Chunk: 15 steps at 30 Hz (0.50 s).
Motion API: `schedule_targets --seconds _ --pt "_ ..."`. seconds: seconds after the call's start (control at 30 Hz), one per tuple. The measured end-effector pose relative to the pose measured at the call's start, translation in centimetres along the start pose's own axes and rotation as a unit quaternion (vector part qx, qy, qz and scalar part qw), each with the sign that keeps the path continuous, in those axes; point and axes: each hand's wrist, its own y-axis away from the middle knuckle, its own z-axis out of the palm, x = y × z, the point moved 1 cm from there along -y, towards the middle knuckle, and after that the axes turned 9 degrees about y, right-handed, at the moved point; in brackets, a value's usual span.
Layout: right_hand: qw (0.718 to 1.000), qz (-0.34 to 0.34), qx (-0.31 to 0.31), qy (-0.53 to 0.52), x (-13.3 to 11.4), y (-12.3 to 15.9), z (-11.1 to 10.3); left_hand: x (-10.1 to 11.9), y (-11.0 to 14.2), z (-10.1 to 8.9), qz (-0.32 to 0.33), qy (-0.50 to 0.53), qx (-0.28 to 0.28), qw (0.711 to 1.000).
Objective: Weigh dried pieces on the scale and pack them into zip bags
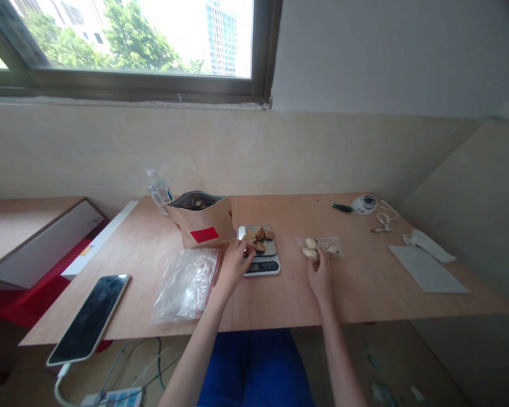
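Note:
A flat kitchen scale (266, 265) with a dark display carries several rough brown chunks (260, 232), which look dried. My left hand (238, 259) reaches over the scale's left side, its fingers curled around one of the chunks, mostly hidden by the fingers. To the right, a small clear plastic bag (338, 242) lies flat with several pale round pieces (310, 243) on or in it; I cannot tell which. My right hand (320, 272) has its fingers closed at the near edge of this bag, against the pale pieces. Behind my left hand stands an open brown paper pouch (210, 220) with a red label and dark contents.
Clear zip bags (185, 282) lie left of my left forearm, near a charging phone (91, 316). A water bottle (159, 189) stands behind the pouch. At right are a screwdriver (341, 207), a dome camera (365, 204), a cable (384, 222) and white paper (428, 270).

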Motion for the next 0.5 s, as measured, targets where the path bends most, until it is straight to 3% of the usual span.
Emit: schedule_targets --seconds 0.1,0.33,0.5 --pt "1.0 -0.002 -0.001 -0.002 0.0 0.0 0.0 -0.6 0.7 0.1 0.003 0.023 0.001 1.0" --pt "1.0 -0.004 -0.006 -0.004 -0.1 0.0 -0.3 -0.6 -0.3 0.7 0.015 0.028 0.0 0.999" --pt "1.0 -0.001 -0.006 -0.006 0.1 0.1 -0.1 0.9 2.3 -1.4 0.005 0.052 0.053 0.997"
